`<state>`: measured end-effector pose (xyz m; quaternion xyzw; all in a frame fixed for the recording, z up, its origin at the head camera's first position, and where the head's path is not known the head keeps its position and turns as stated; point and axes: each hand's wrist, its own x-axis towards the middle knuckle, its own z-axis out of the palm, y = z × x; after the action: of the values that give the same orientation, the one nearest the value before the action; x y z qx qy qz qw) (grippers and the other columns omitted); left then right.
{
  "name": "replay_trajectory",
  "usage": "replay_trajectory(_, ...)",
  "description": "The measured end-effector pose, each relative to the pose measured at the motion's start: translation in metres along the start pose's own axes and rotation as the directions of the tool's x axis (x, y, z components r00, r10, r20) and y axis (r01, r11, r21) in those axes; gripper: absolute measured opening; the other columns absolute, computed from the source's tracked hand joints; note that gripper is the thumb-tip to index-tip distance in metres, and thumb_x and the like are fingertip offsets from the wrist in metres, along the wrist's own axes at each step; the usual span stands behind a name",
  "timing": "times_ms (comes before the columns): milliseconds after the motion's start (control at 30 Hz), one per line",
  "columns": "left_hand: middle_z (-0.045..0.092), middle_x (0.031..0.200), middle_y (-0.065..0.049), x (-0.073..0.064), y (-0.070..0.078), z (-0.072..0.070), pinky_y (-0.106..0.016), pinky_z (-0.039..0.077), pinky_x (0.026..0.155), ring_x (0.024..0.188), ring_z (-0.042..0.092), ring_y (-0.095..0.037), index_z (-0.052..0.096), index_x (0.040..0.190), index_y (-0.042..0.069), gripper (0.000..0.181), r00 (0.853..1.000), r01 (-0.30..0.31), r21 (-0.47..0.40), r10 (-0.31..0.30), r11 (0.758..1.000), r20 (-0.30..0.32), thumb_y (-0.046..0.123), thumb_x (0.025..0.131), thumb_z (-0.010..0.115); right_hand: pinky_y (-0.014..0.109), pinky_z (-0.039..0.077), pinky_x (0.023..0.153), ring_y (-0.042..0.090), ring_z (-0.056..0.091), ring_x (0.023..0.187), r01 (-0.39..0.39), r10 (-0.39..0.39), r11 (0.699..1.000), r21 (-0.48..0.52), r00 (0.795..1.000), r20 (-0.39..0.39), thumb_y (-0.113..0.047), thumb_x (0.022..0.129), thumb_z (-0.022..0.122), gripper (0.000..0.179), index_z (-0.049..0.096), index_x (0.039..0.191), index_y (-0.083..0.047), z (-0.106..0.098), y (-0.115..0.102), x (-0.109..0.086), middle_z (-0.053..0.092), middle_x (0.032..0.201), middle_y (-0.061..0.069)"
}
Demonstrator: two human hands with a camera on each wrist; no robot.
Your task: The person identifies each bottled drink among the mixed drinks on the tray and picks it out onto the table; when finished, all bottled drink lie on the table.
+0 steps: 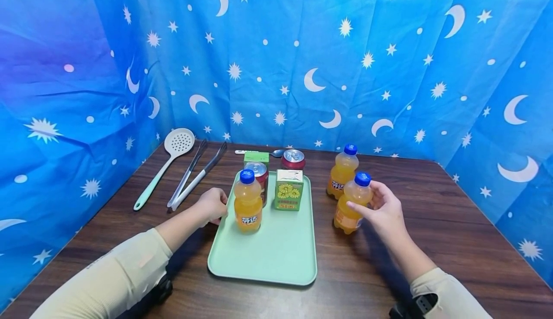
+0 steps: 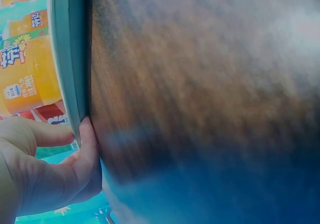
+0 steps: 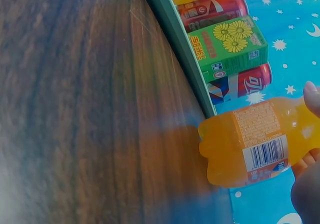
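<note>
My left hand (image 1: 212, 206) pinches the left rim of a pale green tray (image 1: 276, 261); in the left wrist view the thumb and fingers meet at the tray's edge. With my right hand (image 1: 387, 212) I grip an orange soda bottle (image 1: 351, 204) with a blue cap around its upper part, just right of the tray. Its barcode side (image 3: 262, 141) shows in the right wrist view. On the tray stand another orange soda bottle (image 1: 248, 204), a red soda can (image 1: 264, 184) partly hidden behind it, and a green drink carton (image 1: 288, 192) with yellow flowers.
Behind the held bottle stands another orange soda bottle (image 1: 343, 170). At the tray's far end are a second red can (image 1: 294, 159) and a green carton (image 1: 256, 156). Tongs (image 1: 196, 177), a skimmer (image 1: 179, 142) and a spoon (image 1: 278, 153) lie on the dark wooden table (image 1: 432, 204).
</note>
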<state>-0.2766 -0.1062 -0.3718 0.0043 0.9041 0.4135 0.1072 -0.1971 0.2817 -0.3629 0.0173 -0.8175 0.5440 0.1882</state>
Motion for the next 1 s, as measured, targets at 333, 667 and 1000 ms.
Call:
replay_trajectory(333,0.047,0.086,-0.016,-0.002,0.003,0.000,-0.033,0.055,0.049,0.070,0.055,-0.025,0.048,0.088,-0.003,0.023,1.000,0.004,-0.006,-0.004,1.000,0.002,-0.015,0.072,0.059,0.021,0.044,0.092,0.023,0.051,0.118,0.042,-0.042,0.999,0.011,0.999,0.017,-0.027,0.077,0.077,0.063,0.047,0.128,-0.006,-0.003,0.003,0.001,0.054,0.128,0.010)
replay_trajectory(667,0.048,0.086,-0.015,-0.001,0.002,0.000,-0.033,0.055,0.049,0.070,0.055,-0.025,0.048,0.089,-0.003,0.023,1.000,0.013,-0.005,-0.013,1.000,-0.001,-0.015,0.072,0.059,0.024,0.043,0.095,0.024,0.048,0.122,0.063,-0.062,0.998,-0.018,0.997,0.034,-0.028,0.078,0.076,0.067,0.044,0.132,-0.007,-0.006,0.004,-0.001,0.051,0.131,0.009)
replay_trajectory(1000,0.048,0.086,-0.016,-0.001,0.002,0.000,-0.033,0.055,0.050,0.072,0.056,-0.026,0.048,0.090,-0.003,0.023,1.000,0.012,0.001,-0.012,1.000,0.003,-0.014,0.073,0.059,0.016,0.044,0.090,0.009,0.056,0.107,0.141,-0.139,0.988,0.056,0.990,-0.036,-0.008,0.076,0.077,0.061,0.048,0.129,-0.003,-0.019,0.007,-0.007,0.057,0.121,0.009)
